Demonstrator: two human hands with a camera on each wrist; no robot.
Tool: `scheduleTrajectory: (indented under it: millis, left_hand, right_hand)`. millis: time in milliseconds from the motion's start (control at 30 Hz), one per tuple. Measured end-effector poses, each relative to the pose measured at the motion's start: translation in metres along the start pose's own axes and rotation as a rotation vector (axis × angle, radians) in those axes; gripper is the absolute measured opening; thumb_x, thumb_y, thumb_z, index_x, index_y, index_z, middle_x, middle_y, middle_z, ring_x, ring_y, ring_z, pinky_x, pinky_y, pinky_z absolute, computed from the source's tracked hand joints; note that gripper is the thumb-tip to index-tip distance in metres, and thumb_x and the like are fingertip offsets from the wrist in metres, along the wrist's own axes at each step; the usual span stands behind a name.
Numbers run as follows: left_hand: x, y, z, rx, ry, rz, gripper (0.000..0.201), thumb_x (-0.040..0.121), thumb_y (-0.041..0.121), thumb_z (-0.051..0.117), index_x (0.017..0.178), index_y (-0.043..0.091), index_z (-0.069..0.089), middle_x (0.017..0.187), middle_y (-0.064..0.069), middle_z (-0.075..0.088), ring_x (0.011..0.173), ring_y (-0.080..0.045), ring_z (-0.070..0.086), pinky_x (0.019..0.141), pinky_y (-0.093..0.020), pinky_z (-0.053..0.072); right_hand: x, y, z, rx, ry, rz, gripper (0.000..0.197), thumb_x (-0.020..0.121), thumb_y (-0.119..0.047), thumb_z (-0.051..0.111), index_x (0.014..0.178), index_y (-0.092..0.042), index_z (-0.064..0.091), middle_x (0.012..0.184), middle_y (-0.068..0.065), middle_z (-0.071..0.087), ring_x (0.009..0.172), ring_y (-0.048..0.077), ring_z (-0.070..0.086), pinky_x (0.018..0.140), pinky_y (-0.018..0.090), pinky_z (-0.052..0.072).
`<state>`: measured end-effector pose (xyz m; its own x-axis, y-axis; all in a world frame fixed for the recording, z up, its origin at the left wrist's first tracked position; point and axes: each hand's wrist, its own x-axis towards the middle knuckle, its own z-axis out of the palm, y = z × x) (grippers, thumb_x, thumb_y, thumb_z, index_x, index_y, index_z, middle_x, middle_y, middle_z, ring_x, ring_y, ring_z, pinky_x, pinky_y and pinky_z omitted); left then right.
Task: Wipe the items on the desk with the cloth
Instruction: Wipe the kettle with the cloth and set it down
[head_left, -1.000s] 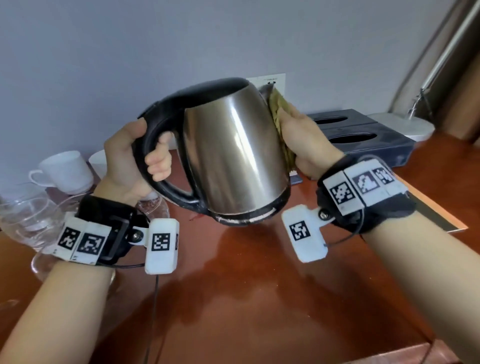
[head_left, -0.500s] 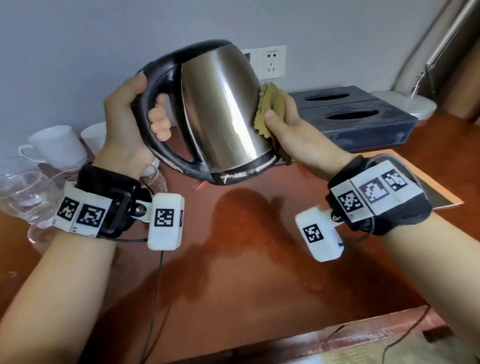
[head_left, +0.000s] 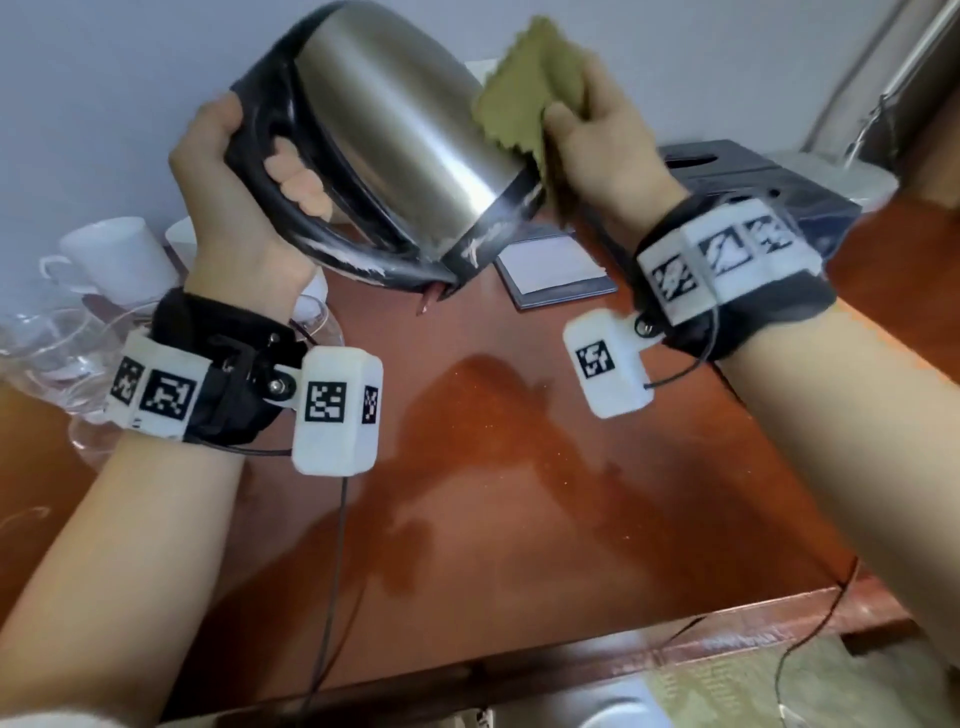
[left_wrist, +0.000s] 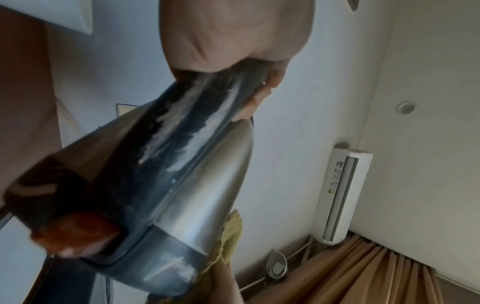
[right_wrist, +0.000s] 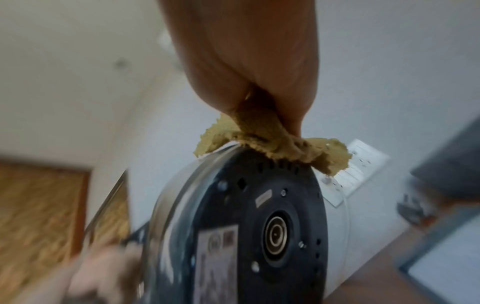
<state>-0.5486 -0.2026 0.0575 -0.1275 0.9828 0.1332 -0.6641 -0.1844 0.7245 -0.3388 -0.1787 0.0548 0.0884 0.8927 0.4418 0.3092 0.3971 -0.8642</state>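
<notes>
A steel kettle (head_left: 395, 140) with a black handle and base is held up in the air, tilted so its base faces down toward me. My left hand (head_left: 244, 171) grips the black handle (head_left: 260, 156), fingers curled through the loop. My right hand (head_left: 597, 135) pinches an olive-green cloth (head_left: 524, 104) and presses it against the kettle's right side near the base rim. In the right wrist view the cloth (right_wrist: 272, 142) lies over the edge of the black base (right_wrist: 259, 226). In the left wrist view the kettle (left_wrist: 197, 185) fills the middle, with the cloth (left_wrist: 228, 236) at its lower right.
White cups (head_left: 114, 254) and clear glassware (head_left: 41, 353) stand at the left of the red-brown desk (head_left: 493, 467). A notepad (head_left: 556, 270) lies behind the kettle, a dark tissue box (head_left: 769, 176) at the back right, a lamp base (head_left: 852, 176) beyond it.
The kettle has been lifted higher and tipped further, its base now turned toward me. My right hand has slid the cloth down from the spout side toward the base rim.
</notes>
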Motion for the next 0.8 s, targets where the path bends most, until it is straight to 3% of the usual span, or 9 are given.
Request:
scheduleTrajectory:
  millis: [100, 200, 267, 333, 400, 467, 533, 633, 800]
  left_hand:
    - [0.0, 0.0, -0.001, -0.03, -0.009, 0.021, 0.047, 0.095, 0.034, 0.037, 0.053, 0.016, 0.042, 0.041, 0.01, 0.031, 0.033, -0.005, 0.03, 0.036, -0.015, 0.023]
    - [-0.001, -0.003, -0.001, -0.046, -0.031, 0.03, 0.039, 0.094, 0.036, 0.038, 0.061, 0.015, 0.042, 0.043, 0.01, 0.033, 0.035, -0.004, 0.032, 0.037, -0.014, 0.023]
    - [-0.001, -0.004, -0.001, -0.058, -0.035, 0.038, 0.039, 0.094, 0.036, 0.038, 0.062, 0.014, 0.042, 0.043, 0.009, 0.034, 0.035, -0.005, 0.033, 0.037, -0.015, 0.024]
    - [0.0, -0.004, -0.001, -0.078, -0.028, 0.044, 0.039, 0.093, 0.036, 0.039, 0.061, 0.014, 0.043, 0.042, 0.009, 0.035, 0.034, -0.005, 0.035, 0.037, -0.015, 0.026]
    - [0.001, -0.004, -0.001, -0.102, -0.007, 0.054, 0.04, 0.092, 0.035, 0.04, 0.059, 0.013, 0.044, 0.041, 0.009, 0.035, 0.034, -0.006, 0.036, 0.037, -0.015, 0.027]
    - [0.003, -0.004, 0.0, -0.136, -0.009, 0.063, 0.038, 0.086, 0.034, 0.045, 0.054, 0.013, 0.045, 0.04, 0.008, 0.034, 0.034, -0.007, 0.035, 0.037, -0.017, 0.027]
    - [0.003, -0.003, 0.0, -0.164, -0.028, 0.076, 0.033, 0.073, 0.033, 0.05, 0.047, 0.015, 0.043, 0.039, 0.008, 0.033, 0.034, -0.008, 0.035, 0.036, -0.018, 0.028]
    - [0.001, 0.0, -0.002, -0.18, -0.037, 0.111, 0.03, 0.068, 0.033, 0.051, 0.045, 0.015, 0.044, 0.039, 0.008, 0.035, 0.033, -0.007, 0.037, 0.036, -0.018, 0.03]
    - [0.006, 0.008, -0.009, -0.283, -0.014, 0.093, 0.05, 0.092, 0.035, 0.043, 0.047, 0.015, 0.046, 0.041, 0.008, 0.037, 0.037, -0.009, 0.039, 0.042, -0.019, 0.032]
  right_hand:
    - [0.004, 0.002, -0.006, 0.085, 0.018, 0.098, 0.038, 0.095, -0.021, 0.039, 0.132, -0.021, 0.042, 0.106, -0.002, 0.061, 0.101, 0.025, 0.064, 0.086, 0.05, 0.053]
    - [-0.004, 0.007, 0.0, 0.019, -0.058, 0.038, 0.044, 0.088, -0.041, 0.042, 0.13, -0.027, 0.043, 0.115, -0.001, 0.063, 0.106, 0.025, 0.063, 0.09, 0.053, 0.05]
    - [-0.01, 0.006, 0.003, 0.018, -0.056, -0.006, 0.044, 0.089, -0.045, 0.041, 0.129, -0.026, 0.044, 0.115, -0.003, 0.063, 0.106, 0.023, 0.062, 0.091, 0.051, 0.05]
    - [-0.019, 0.002, 0.007, 0.005, -0.033, -0.083, 0.044, 0.093, -0.041, 0.041, 0.13, -0.018, 0.042, 0.115, -0.002, 0.06, 0.109, 0.019, 0.059, 0.095, 0.047, 0.048]
    - [-0.032, -0.002, 0.012, -0.169, -0.039, -0.225, 0.055, 0.091, -0.042, 0.041, 0.134, -0.008, 0.038, 0.129, 0.008, 0.05, 0.122, 0.023, 0.046, 0.105, 0.043, 0.038]
    - [-0.048, -0.005, 0.025, -0.44, -0.147, -0.263, 0.059, 0.094, -0.042, 0.04, 0.141, -0.008, 0.029, 0.148, 0.022, 0.024, 0.141, 0.036, 0.016, 0.117, 0.046, 0.012]
    - [-0.061, -0.007, 0.038, -0.567, -0.198, -0.256, 0.056, 0.099, -0.035, 0.039, 0.145, -0.007, 0.024, 0.153, 0.029, -0.001, 0.142, 0.043, -0.011, 0.115, 0.043, -0.007]
    - [-0.069, -0.006, 0.051, -0.56, -0.17, -0.321, 0.048, 0.099, -0.026, 0.039, 0.14, -0.002, 0.032, 0.151, 0.033, -0.006, 0.14, 0.046, -0.016, 0.114, 0.041, -0.008]
    - [-0.064, -0.001, 0.055, -0.561, -0.212, -0.44, 0.032, 0.098, -0.017, 0.041, 0.124, 0.001, 0.046, 0.154, 0.029, 0.0, 0.141, 0.044, -0.011, 0.113, 0.038, -0.006]
